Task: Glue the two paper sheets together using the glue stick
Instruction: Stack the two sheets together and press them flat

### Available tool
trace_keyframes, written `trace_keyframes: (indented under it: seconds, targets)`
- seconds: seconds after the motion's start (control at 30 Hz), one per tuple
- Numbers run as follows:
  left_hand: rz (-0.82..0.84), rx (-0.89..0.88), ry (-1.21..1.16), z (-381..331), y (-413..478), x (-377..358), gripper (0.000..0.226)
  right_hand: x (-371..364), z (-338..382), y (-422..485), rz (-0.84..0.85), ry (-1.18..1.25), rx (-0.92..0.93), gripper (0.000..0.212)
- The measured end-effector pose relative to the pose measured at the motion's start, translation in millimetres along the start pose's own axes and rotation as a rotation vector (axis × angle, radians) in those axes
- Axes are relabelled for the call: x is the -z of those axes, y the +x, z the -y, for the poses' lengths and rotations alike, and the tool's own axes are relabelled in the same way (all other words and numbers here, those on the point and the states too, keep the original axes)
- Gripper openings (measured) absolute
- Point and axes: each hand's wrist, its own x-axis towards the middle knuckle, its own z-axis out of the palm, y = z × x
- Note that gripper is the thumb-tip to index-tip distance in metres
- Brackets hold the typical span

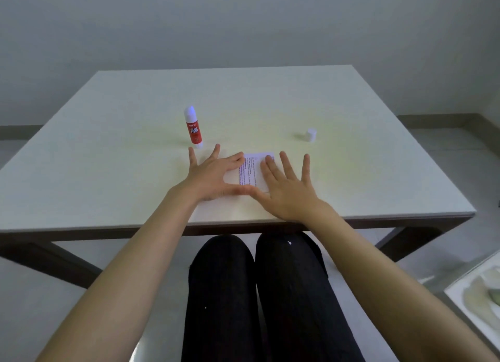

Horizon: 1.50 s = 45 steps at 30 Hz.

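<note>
A small white paper (250,172) with printed text lies flat on the white table (351,172) near its front edge. My left hand (213,173) lies flat with fingers spread over the paper's left part. My right hand (288,184) lies flat on its right part, fingers spread too. I cannot tell two sheets apart under the hands. The red and white glue stick (193,127) stands upright and uncapped just beyond my left fingertips. Its white cap (311,135) sits apart on the table, to the right.
The table's front edge runs just below my wrists, with my dark-trousered legs (270,294) under it. A pale object (476,294) juts in at the lower right corner, off the table. A grey wall rises behind.
</note>
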Motion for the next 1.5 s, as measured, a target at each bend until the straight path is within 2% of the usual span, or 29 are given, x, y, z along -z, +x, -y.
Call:
trace_keyframes:
  seconds: [0.07, 0.23, 0.37, 0.53, 0.63, 0.73, 0.9, 0.93, 1.07, 1.13, 1.27, 1.33, 1.43, 1.5]
  targets:
    - [-0.008, 0.002, 0.006, 1.0, 0.3, 0.5, 0.099, 0.9, 6.6, 4.0, -0.011, -0.021, -0.035, 0.096]
    - [-0.014, 0.010, -0.020, 1.6, 0.4, -1.6, 0.090, -23.4, 22.8, -48.4, -0.185, 0.021, 0.020, 0.105]
    - [-0.009, 0.009, -0.025, 1.8, 0.7, -0.7, 0.094, -15.4, 13.8, -32.7, -0.127, 0.054, -0.026, 0.105]
    - [-0.007, 0.012, -0.018, 1.0, 0.2, -1.0, 0.096, 3.4, -0.2, 13.0, -0.003, 0.029, -0.079, 0.093]
    - [-0.010, 0.012, -0.029, 1.6, 0.4, -1.1, 0.095, -7.5, 9.2, -2.0, -0.090, 0.012, 0.064, 0.099]
    - [-0.017, 0.010, -0.038, 2.7, -0.4, -2.2, 0.096, -13.6, 8.7, -10.4, -0.065, 0.055, 0.235, 0.101]
    - [-0.025, 0.008, -0.022, 3.2, 0.1, -2.9, 0.093, 14.1, -25.1, 29.6, 0.050, -0.039, 0.058, 0.080]
    - [-0.026, 0.009, -0.023, 3.7, 0.2, -2.9, 0.093, 15.4, -21.4, 30.3, 0.041, -0.043, 0.074, 0.081]
    - [-0.023, -0.005, -0.078, 4.1, -1.0, -3.5, 0.097, -5.6, 2.7, 7.1, -0.023, 0.032, 0.352, 0.090]
    - [-0.023, -0.011, -0.085, 4.1, -1.5, -3.4, 0.097, -2.4, -8.3, 10.5, -0.001, 0.060, 0.323, 0.084]
    - [-0.017, 0.012, -0.059, 3.4, -2.2, -2.8, 0.093, 12.0, -22.6, 27.1, 0.045, 0.017, 0.123, 0.070]
    - [-0.018, 0.010, -0.081, 2.8, -2.9, -2.9, 0.094, 8.9, -10.7, 19.5, 0.015, 0.038, 0.165, 0.077]
    - [-0.019, 0.007, -0.111, 2.9, -3.2, -2.6, 0.092, -2.5, 1.7, -1.9, 0.005, 0.122, 0.333, 0.085]
    - [-0.010, 0.001, -0.097, 3.0, -3.0, -2.0, 0.093, 0.3, -7.0, 1.0, 0.029, 0.122, 0.310, 0.081]
